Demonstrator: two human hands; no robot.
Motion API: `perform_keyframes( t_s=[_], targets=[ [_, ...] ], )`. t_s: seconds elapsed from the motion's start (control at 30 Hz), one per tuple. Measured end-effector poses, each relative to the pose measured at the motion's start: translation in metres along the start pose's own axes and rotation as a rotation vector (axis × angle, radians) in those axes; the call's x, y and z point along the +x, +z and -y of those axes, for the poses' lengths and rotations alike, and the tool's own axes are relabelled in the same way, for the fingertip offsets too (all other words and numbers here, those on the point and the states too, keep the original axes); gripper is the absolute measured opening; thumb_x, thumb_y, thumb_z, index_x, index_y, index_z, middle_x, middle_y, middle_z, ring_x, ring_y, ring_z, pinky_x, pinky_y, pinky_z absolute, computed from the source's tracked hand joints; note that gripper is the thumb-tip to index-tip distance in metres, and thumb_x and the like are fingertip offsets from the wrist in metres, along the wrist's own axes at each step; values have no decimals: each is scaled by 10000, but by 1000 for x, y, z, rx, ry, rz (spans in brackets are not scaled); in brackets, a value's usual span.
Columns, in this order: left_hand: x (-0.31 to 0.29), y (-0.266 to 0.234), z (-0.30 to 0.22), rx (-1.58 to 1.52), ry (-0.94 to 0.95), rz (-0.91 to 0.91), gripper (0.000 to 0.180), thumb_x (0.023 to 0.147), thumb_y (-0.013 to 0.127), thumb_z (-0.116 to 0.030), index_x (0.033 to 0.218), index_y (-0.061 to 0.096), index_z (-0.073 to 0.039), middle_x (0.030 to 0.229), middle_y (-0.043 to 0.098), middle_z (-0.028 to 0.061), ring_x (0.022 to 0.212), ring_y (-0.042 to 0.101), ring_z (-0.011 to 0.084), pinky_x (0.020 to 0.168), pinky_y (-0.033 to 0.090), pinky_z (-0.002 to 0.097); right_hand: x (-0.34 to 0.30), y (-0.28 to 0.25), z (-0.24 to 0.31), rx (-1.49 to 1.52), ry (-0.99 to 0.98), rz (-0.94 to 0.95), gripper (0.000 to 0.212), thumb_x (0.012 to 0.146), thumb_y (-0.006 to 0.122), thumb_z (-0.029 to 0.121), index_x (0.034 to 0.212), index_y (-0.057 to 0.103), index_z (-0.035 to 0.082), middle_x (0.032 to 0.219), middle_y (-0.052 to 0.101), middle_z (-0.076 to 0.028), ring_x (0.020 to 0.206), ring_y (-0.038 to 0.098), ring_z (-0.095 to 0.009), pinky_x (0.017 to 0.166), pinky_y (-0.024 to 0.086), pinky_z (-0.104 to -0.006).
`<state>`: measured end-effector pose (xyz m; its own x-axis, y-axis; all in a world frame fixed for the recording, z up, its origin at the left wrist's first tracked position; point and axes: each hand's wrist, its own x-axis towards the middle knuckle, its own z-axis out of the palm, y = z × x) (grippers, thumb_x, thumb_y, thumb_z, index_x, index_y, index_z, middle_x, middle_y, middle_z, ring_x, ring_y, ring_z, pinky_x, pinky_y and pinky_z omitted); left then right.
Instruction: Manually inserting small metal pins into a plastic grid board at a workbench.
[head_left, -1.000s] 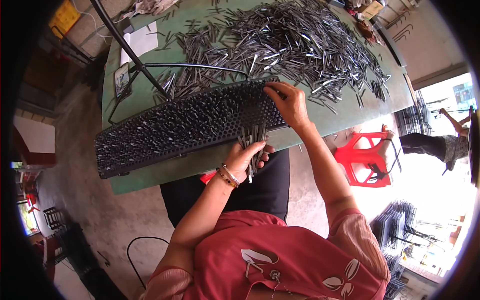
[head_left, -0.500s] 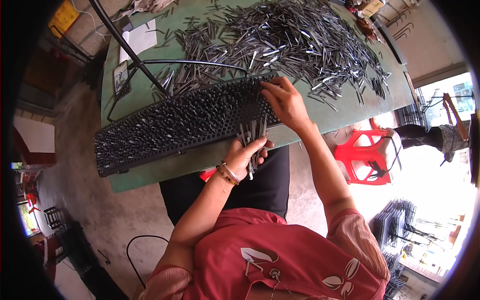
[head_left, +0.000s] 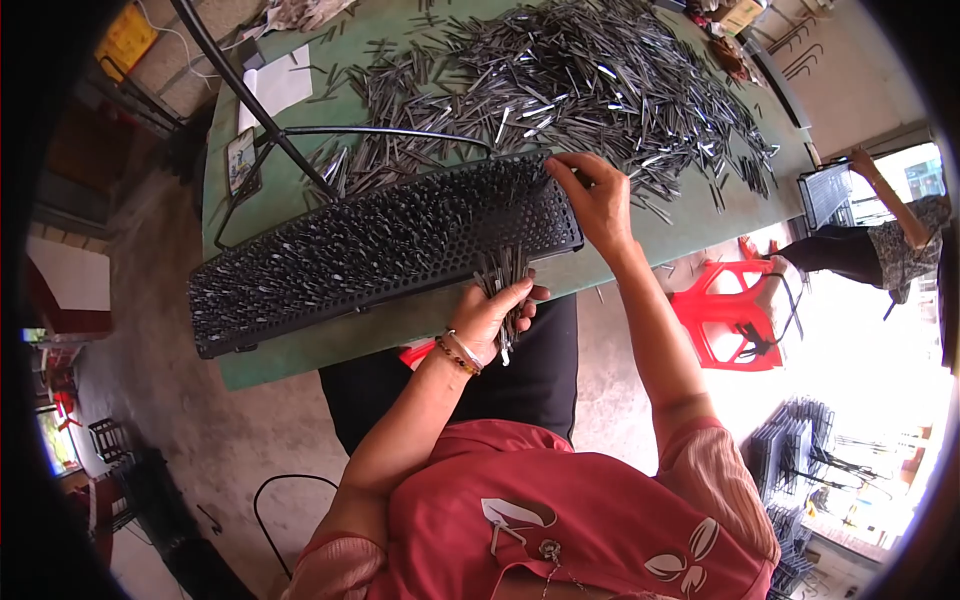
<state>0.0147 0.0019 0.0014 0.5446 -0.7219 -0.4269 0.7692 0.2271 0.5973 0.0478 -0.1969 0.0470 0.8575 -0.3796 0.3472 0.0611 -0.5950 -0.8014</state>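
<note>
A long black perforated rack [head_left: 540, 225] lies slanted along the near edge of the table. Thin dark strips [head_left: 320, 255] stand packed in most of its holes, while bare holes show toward its right end. My left hand [head_left: 495, 312] is closed around a bundle of the same thin strips [head_left: 503, 270], just off the rack's near edge. At the far right corner of the rack, my right hand [head_left: 603, 205] has its thumb and index finger pinched together. Whatever sits between those fingertips is too small to make out.
A large heap of loose strips [head_left: 590, 80] covers the far part of the green table [head_left: 300, 360]. Black bent rods [head_left: 275, 130] rise behind the rack. Beyond the table's right end are a red stool [head_left: 715, 310] and another person's arm [head_left: 890, 200] at a dark panel [head_left: 827, 193].
My right hand has shifted right to the rack's far corner. My left hand stays nearly in place with its bundle. At the right, the other person's arm and a panel have come into view.
</note>
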Motion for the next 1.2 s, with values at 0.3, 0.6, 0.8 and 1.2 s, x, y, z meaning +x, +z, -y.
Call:
perform_keyframes(
  t_s=[0.3, 0.6, 0.8, 1.2],
  targets=[
    [-1, -6, 0, 3, -19, -12, 230, 875, 607, -151, 1073, 590, -36, 905, 659, 95, 716, 593, 102, 588, 492, 236, 1, 21, -14, -43, -194, -60, 116, 790, 686, 63, 888, 685, 2, 841, 670, -116, 688, 631, -201, 631, 491, -279],
    [-6, -1, -10, 27, -56, -20, 248, 880, 613, -177, 1099, 587, -65, 909, 662, 68, 727, 609, 104, 606, 497, 243, -4, 21, -10, -375, -486, 15, 139, 776, 697, 113, 907, 695, 66, 847, 590, -65, 729, 605, -251, 657, 487, -343],
    [-4, -1, -9, 32, -28, -3, 248, 881, 615, -169, 1102, 580, -60, 909, 660, 67, 722, 598, 100, 594, 489, 240, -5, 19, -13, -414, -494, 36, 109, 777, 694, 123, 876, 695, 76, 852, 584, -62, 726, 600, -255, 646, 482, -352],
    [-5, -2, -10, 15, 28, 52, 251, 897, 606, -186, 1120, 568, -76, 933, 666, 72, 744, 612, 110, 596, 476, 241, -18, -1, 13, 12, 0, 392, 238, 828, 692, 242, 876, 698, 9, 769, 643, -81, 657, 593, -153, 588, 465, -286]
  ],
)
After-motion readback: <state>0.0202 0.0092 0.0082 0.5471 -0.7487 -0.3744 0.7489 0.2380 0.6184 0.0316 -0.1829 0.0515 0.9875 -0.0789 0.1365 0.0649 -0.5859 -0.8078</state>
